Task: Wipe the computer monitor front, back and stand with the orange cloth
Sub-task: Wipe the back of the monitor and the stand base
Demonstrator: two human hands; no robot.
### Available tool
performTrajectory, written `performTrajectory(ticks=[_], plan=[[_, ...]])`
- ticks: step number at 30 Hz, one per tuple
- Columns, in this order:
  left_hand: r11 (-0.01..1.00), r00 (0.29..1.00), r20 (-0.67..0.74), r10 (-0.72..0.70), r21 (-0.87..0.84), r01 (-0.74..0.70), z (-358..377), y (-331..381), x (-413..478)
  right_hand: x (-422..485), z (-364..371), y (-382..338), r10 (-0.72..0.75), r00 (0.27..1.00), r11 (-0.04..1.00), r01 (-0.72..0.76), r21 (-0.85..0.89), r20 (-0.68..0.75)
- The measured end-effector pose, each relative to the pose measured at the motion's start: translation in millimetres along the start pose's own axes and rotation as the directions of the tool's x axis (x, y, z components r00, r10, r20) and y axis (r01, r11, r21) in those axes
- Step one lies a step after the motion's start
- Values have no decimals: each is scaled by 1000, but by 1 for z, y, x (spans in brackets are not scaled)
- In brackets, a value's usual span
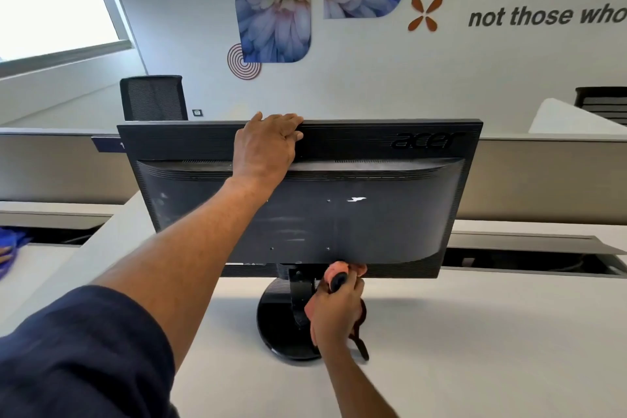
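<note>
The monitor [339, 207] stands back-to-viewer on the tabletop [475, 349], the left hand [264, 149] gripping its top edge at 12 o'clock, probably to steady it, while the right hand [334, 316] at 6 o'clock clutches the orange cloth [336, 267] against the stand [274, 322] to wipe it.

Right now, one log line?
left hand grips monitor top | right hand holds orange cloth against stand | back in view

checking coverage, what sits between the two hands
Head view: the monitor, its smudged back, spans between the left hand on top and the right hand below.
</note>
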State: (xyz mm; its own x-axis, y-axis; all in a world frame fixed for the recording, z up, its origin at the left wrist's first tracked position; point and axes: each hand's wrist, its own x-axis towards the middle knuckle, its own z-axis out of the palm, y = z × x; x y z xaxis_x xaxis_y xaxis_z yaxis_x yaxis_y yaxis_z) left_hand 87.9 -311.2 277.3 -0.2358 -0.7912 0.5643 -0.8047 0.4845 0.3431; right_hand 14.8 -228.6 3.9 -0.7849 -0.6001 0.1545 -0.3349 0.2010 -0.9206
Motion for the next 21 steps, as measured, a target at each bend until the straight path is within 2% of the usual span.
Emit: performTrajectory(ticks=[3, 6, 8, 10, 12, 15, 18, 20, 21], plan=[[1000, 1000, 17, -4, 1, 4, -5, 3, -1, 3, -10, -2, 54, 999, 997, -54, 62, 8], [1000, 999, 25, -24, -16, 25, -9, 6, -2, 23, -31, 0, 172, 982, 958, -146, 247, -84], [999, 999, 24, -29, -25, 30, -9, 7, -3, 45, -48, 3, 350, 915, 887, -255, 386, -200], [999, 999, 27, -27, -16, 27, -9, 7, -3, 71, -66, 7, 579, 786, 749, -408, 522, -218], [999, 999, 27, -33, -17, 34, -10, 7, -3, 91, -82, 12, 704, 693, 602, -467, 648, -154], [999, 999, 29, -37, -31, 38, -10, 9, -4, 102, -91, 19, 765, 643, 459, -494, 738, -46], [999, 999, 38, -38, -18, 38, -11, 9, -5, 84, -74, 15, 704, 708, 392, -453, 801, 57], [999, 998, 47, -40, -4, 40, -11, 9, -4, 64, -53, 8, 625, 751, 365, -522, 771, 213], [999, 998, 49, -42, 0, 42, -12, 9, -4, 54, -45, 5, 591, 741, 340, -586, 735, 318]])
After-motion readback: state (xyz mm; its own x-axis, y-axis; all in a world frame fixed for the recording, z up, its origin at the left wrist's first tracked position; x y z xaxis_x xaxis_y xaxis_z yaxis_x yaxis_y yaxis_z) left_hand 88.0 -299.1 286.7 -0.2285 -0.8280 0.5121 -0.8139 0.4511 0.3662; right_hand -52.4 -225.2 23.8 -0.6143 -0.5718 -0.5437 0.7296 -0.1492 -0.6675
